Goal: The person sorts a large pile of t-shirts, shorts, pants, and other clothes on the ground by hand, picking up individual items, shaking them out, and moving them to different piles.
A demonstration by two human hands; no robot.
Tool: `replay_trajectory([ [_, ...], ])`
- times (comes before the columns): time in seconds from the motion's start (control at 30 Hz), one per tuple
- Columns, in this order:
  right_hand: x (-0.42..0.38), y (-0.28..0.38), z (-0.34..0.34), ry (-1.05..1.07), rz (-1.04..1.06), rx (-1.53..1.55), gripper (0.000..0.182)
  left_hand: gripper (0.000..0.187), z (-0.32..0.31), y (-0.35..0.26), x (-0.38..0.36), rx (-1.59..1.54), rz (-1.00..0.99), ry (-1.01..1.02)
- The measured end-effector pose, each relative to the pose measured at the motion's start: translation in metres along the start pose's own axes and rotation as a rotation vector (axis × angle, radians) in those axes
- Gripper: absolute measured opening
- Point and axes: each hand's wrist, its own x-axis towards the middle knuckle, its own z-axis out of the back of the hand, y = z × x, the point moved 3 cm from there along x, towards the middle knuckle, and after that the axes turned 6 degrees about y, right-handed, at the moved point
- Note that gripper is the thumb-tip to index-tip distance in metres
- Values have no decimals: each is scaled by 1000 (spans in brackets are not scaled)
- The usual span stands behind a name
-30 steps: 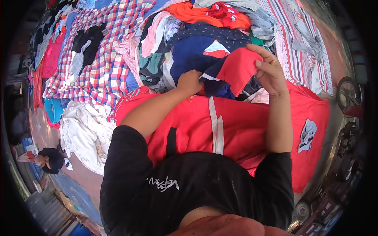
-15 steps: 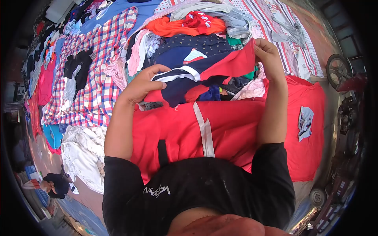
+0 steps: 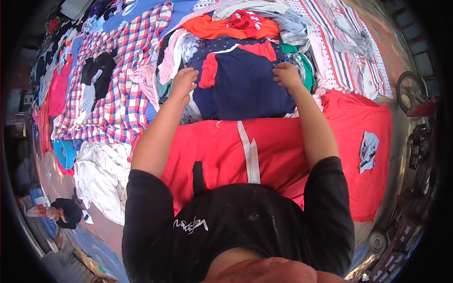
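A navy shirt (image 3: pixel 247 85) with red sleeves lies spread on the pile in front of me, over a dark patterned garment. My left hand (image 3: pixel 185 82) is just left of the shirt's left red sleeve (image 3: pixel 208 70), fingers loosely bent and nothing visible in them. At the shirt's upper right edge is my right hand (image 3: pixel 287 75), its fingertips by the cloth and apart. Whether they touch the fabric is hard to see. Red cloth (image 3: pixel 212 141) with white and black strips stretches between the shirt and my body.
A checked cloth (image 3: pixel 113 108) with black and grey clothes lies left, above a white heap (image 3: pixel 101 174). Orange clothing (image 3: pixel 207 28) lies behind the shirt. Striped fabric (image 3: pixel 349 52) is at the right. Another person (image 3: pixel 66 212) is at the lower left; a wheel (image 3: pixel 410 89) stands far right.
The navy and red shirt, held bunched and tilted between both hands before, now lies flat with its navy body showing. My right hand has moved lower and left, and both hands have let go.
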Motion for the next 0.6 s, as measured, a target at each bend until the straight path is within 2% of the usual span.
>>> replay_trajectory([
  [0.13, 2, -37, -22, 16, -187, -407, 55, 39, -14, -11, -19, -4, -41, 104],
  [0.23, 7, -57, -11, 51, -386, -444, 51, 33, -10, -19, -23, -81, -70, 93],
  [0.43, 4, -72, -13, -1, -439, -351, 51, 29, 6, -28, -23, -128, -119, 50],
  [0.53, 5, -46, -20, 27, -357, -613, 35, 36, -6, -24, -23, 170, -147, 84],
  [0.57, 37, -76, -21, -26, -155, -675, 25, 38, -10, -7, -14, 354, -329, 83],
  [0.6, 31, -57, -29, -53, 133, -811, 23, 40, -18, -5, -24, 672, -439, 36],
])
